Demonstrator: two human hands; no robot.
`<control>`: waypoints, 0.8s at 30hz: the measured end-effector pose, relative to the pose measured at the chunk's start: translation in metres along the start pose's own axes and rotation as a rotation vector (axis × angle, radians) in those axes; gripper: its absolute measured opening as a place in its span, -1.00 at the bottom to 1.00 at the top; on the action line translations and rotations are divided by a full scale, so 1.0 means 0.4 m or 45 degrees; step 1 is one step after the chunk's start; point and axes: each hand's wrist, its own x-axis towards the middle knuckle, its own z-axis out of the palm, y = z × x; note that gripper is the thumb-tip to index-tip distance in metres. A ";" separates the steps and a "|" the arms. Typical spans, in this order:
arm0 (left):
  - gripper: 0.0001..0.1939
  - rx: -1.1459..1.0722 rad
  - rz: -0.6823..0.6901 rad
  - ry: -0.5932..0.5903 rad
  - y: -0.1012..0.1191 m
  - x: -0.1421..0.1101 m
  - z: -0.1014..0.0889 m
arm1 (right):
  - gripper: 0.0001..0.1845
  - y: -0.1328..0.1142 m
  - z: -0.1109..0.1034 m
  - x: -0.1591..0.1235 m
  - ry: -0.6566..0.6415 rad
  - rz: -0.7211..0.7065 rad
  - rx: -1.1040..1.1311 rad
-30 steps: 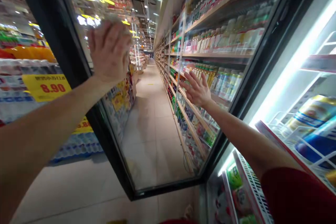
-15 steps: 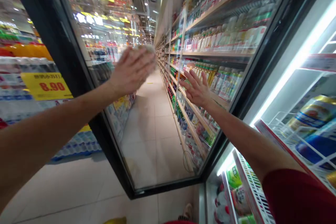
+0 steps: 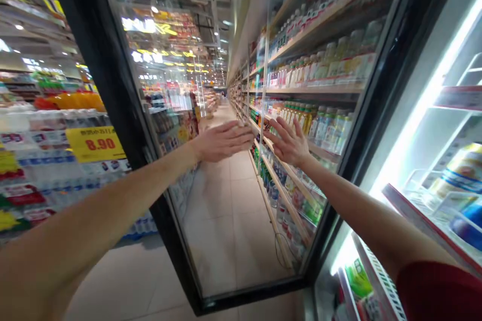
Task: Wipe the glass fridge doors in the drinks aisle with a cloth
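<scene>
A glass door (image 3: 214,246) with a thick black frame (image 3: 241,296) stands swung open in front of me. My left hand (image 3: 224,143) lies against the pane, fingers together and pointing right, over a small pale cloth (image 3: 243,124). Only an edge of that cloth shows past the fingers; the rest is hidden under the hand. Just to the right, my right hand (image 3: 288,143) is at the same pane with its fingers spread and nothing in it. A narrow gap separates the fingertips of the two hands.
On the right is a lit cooler with a wire shelf (image 3: 380,273) and cans (image 3: 461,170). Left of the door, stacked bottled drinks carry a yellow price sign (image 3: 96,144). Through the pane I see a tiled aisle and long bottle shelves (image 3: 320,89).
My left hand has swept right and down across the glass with the cloth, closer to my right hand. The right hand keeps nearly its place on the pane. My view has shifted slightly.
</scene>
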 end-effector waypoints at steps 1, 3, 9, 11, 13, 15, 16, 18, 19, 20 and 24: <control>-0.57 -0.025 0.024 0.044 -0.008 0.004 -0.002 | -0.26 0.000 -0.002 0.001 0.012 0.000 0.007; -0.60 -0.102 -0.029 0.215 -0.039 0.016 -0.010 | -0.26 -0.001 -0.006 0.003 0.022 0.000 0.017; -0.56 -0.105 0.367 0.331 0.005 -0.015 0.020 | -0.30 -0.002 -0.010 0.003 0.060 -0.009 -0.014; -0.58 -0.074 0.605 0.265 0.025 -0.025 0.026 | -0.32 -0.002 -0.009 0.001 0.049 -0.004 -0.015; -0.57 -0.033 0.463 0.285 0.012 -0.018 0.016 | -0.33 -0.002 -0.009 0.000 0.035 0.001 -0.009; -0.55 0.011 0.086 0.360 -0.013 -0.002 0.002 | -0.34 -0.002 -0.008 0.000 0.031 0.002 0.000; -0.54 0.027 -0.055 0.382 -0.021 0.002 -0.002 | -0.34 -0.002 -0.009 0.000 0.027 0.003 0.005; -0.54 0.038 -0.027 0.362 -0.017 -0.001 0.002 | -0.33 -0.003 -0.009 -0.001 0.024 0.012 0.011; -0.54 0.038 0.143 0.319 -0.007 -0.009 0.008 | -0.32 -0.003 -0.008 -0.001 0.024 0.017 0.012; -0.54 0.032 0.354 0.266 0.003 -0.017 0.015 | -0.32 -0.003 -0.008 -0.001 0.024 0.020 0.015; -0.56 0.025 0.519 0.239 -0.009 -0.024 0.013 | -0.31 -0.004 -0.007 -0.002 0.028 0.020 0.031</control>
